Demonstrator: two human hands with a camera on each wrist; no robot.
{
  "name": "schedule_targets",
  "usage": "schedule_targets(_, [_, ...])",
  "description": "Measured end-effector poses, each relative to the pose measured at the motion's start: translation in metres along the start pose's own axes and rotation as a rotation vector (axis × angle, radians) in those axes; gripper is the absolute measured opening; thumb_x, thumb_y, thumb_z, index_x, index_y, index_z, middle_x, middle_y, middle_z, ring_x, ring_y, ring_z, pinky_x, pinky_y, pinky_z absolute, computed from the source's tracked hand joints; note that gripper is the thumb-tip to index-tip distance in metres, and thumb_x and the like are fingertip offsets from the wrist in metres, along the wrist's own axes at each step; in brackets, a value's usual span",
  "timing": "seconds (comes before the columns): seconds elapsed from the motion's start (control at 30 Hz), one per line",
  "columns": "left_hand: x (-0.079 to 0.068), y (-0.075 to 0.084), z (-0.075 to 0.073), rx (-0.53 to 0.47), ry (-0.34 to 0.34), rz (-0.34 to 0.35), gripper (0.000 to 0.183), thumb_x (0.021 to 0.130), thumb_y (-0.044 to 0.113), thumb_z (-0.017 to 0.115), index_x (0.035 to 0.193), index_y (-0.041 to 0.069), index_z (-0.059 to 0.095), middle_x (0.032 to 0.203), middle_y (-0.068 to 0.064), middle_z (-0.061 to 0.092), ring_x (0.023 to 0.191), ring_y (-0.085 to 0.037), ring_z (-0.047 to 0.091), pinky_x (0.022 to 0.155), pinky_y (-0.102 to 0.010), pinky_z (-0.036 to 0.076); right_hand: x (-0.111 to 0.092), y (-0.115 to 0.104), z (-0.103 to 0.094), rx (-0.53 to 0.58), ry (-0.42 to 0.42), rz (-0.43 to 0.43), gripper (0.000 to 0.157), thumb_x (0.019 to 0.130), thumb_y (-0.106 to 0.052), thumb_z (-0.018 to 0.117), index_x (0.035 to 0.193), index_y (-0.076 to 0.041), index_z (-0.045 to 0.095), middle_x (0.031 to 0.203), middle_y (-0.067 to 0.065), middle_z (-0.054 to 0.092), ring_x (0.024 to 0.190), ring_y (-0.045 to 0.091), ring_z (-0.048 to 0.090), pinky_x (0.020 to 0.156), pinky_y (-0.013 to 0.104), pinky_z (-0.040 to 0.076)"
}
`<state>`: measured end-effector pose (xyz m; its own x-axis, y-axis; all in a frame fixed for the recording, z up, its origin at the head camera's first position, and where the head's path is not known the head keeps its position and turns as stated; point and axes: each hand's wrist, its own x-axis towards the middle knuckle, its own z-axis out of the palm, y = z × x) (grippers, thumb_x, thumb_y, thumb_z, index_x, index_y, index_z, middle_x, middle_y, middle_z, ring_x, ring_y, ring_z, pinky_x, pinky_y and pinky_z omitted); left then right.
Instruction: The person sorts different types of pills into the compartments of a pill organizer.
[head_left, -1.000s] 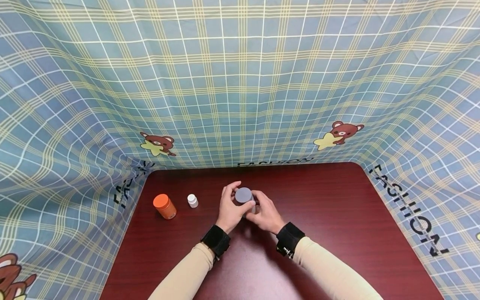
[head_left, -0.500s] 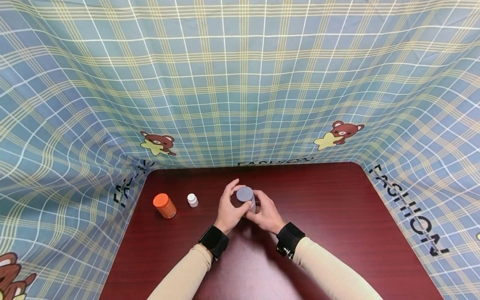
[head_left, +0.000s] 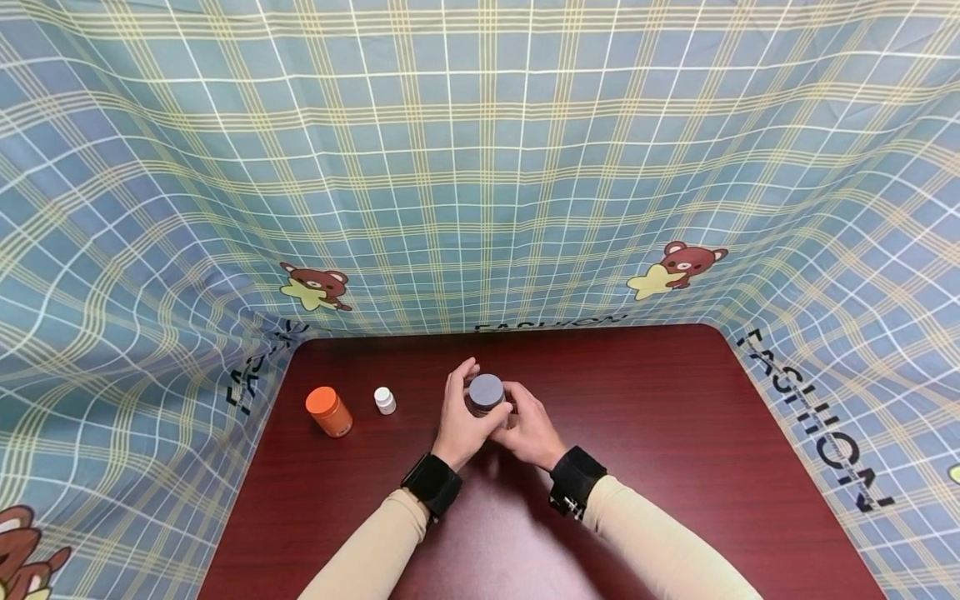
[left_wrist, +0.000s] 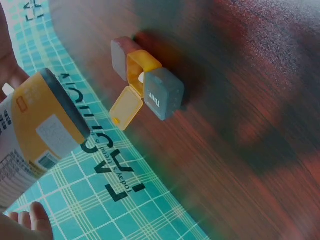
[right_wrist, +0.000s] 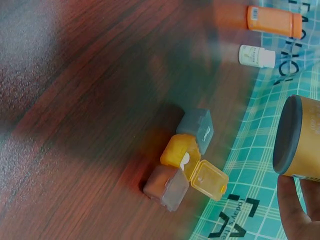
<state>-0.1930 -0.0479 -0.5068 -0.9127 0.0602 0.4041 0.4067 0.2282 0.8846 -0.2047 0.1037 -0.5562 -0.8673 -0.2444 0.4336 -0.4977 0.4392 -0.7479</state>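
Observation:
Both hands grip a supplement jar (left_wrist: pixel 30 140) with an orange-gold and white label. Its flat grey top (head_left: pixel 486 390) faces the head camera. The dark lower end shows in both wrist views. My left hand (head_left: pixel 462 425) curls round the left side, thumb across the front near the top. Against the right side, my right hand (head_left: pixel 531 427) holds the jar low with thumb and fingers. A small pill box (right_wrist: pixel 199 131) of several joined compartments sits on the table beyond the jar, blocked from the head view. Its yellow compartment (right_wrist: pixel 171 151) has its lid open and white pills (right_wrist: pixel 185 160) inside.
An orange bottle (head_left: pixel 328 412) and a small white bottle (head_left: pixel 385 401) stand upright on the left of the dark red table (head_left: pixel 645 400). Plaid fabric (head_left: pixel 480 208) hangs behind and along both sides of the table.
The jar has shifted slightly right, then back left, in the hands. My left hand and thumb have moved a little round it. The right hand has hardly moved; both bottles stay put.

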Motion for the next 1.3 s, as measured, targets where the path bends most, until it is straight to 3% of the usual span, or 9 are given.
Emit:
schedule_targets(0.1, [-0.001, 0.002, -0.002, -0.064, -0.031, 0.029, 0.08, 0.075, -0.004, 0.074, 0.143, -0.002, 0.033, 0.135, -0.023, 0.047, 0.123, -0.039, 0.046, 0.099, -0.051, 0.038, 0.0, 0.001, 0.0, 0.059, 0.004, 0.035, 0.057, 0.07, -0.016, 0.083, 0.12, -0.011, 0.055, 0.113, 0.003, 0.059, 0.101, 0.017, 0.061, 0.08, 0.032, 0.054])
schedule_targets(0.17, [0.0, -0.009, 0.0, -0.067, -0.012, 0.046, 0.081, 0.074, -0.002, 0.076, 0.143, 0.0, 0.034, 0.132, -0.022, 0.049, 0.121, -0.036, 0.047, 0.099, -0.05, 0.039, 0.0, 0.002, -0.001, 0.062, 0.006, 0.04, 0.057, 0.071, -0.017, 0.082, 0.12, -0.012, 0.055, 0.113, 0.001, 0.059, 0.1, 0.016, 0.062, 0.08, 0.031, 0.054])
schedule_targets(0.23, [0.001, -0.02, 0.003, -0.038, 0.017, 0.035, 0.083, 0.072, 0.005, 0.081, 0.142, 0.005, 0.037, 0.126, -0.018, 0.05, 0.114, -0.031, 0.051, 0.096, -0.045, 0.041, 0.001, 0.002, -0.001, 0.037, 0.013, 0.029, 0.057, 0.07, -0.019, 0.083, 0.12, -0.013, 0.055, 0.113, 0.0, 0.06, 0.1, 0.015, 0.062, 0.081, 0.031, 0.053])
schedule_targets(0.4, [0.002, -0.021, 0.004, 0.031, 0.035, -0.014, 0.082, 0.071, 0.016, 0.084, 0.141, 0.017, 0.04, 0.115, -0.008, 0.049, 0.104, -0.018, 0.05, 0.091, -0.034, 0.042, 0.002, 0.0, -0.001, 0.014, 0.022, 0.008, 0.058, 0.069, -0.018, 0.081, 0.121, -0.013, 0.055, 0.114, 0.001, 0.06, 0.101, 0.016, 0.061, 0.082, 0.033, 0.053])
schedule_targets(0.73, [0.005, -0.017, -0.003, -0.089, -0.085, 0.002, 0.082, 0.075, -0.007, 0.065, 0.147, 0.014, 0.031, 0.127, -0.01, 0.058, 0.119, -0.024, 0.051, 0.102, -0.043, 0.03, 0.001, -0.001, 0.001, 0.117, -0.001, 0.05, 0.057, 0.071, -0.011, 0.08, 0.121, -0.009, 0.053, 0.113, 0.006, 0.058, 0.098, 0.023, 0.063, 0.076, 0.034, 0.056])
schedule_targets(0.87, [0.004, -0.016, -0.001, -0.022, -0.056, 0.01, 0.082, 0.077, 0.01, 0.076, 0.146, 0.015, 0.032, 0.132, -0.013, 0.048, 0.118, -0.027, 0.048, 0.098, -0.041, 0.037, 0.001, -0.002, 0.0, 0.043, 0.012, 0.025, 0.057, 0.07, -0.016, 0.081, 0.12, -0.011, 0.055, 0.113, 0.002, 0.06, 0.098, 0.017, 0.061, 0.079, 0.033, 0.054])
schedule_targets(1.0, [0.004, -0.015, 0.001, 0.095, 0.039, 0.012, 0.087, 0.069, 0.026, 0.085, 0.141, 0.014, 0.038, 0.115, -0.013, 0.044, 0.105, -0.022, 0.045, 0.089, -0.034, 0.039, 0.002, -0.003, 0.0, -0.004, 0.02, 0.012, 0.057, 0.068, -0.018, 0.081, 0.119, -0.013, 0.056, 0.111, -0.001, 0.06, 0.098, 0.013, 0.06, 0.081, 0.031, 0.051])
schedule_targets(1.1, [0.004, -0.014, 0.002, 0.102, 0.06, 0.014, 0.083, 0.069, 0.019, 0.084, 0.139, 0.012, 0.04, 0.11, -0.01, 0.047, 0.103, -0.021, 0.045, 0.088, -0.034, 0.038, 0.002, -0.003, 0.0, 0.043, 0.008, 0.022, 0.056, 0.069, -0.015, 0.08, 0.119, -0.013, 0.055, 0.113, 0.001, 0.06, 0.099, 0.015, 0.061, 0.079, 0.029, 0.053])
schedule_targets(1.3, [0.004, -0.013, 0.001, -0.036, -0.01, -0.005, 0.078, 0.071, -0.005, 0.067, 0.141, 0.01, 0.036, 0.12, -0.009, 0.056, 0.109, -0.024, 0.053, 0.092, -0.04, 0.039, 0.001, -0.001, 0.001, 0.123, -0.002, 0.021, 0.055, 0.073, -0.013, 0.08, 0.121, -0.009, 0.054, 0.114, 0.007, 0.058, 0.099, 0.028, 0.062, 0.075, 0.037, 0.056])
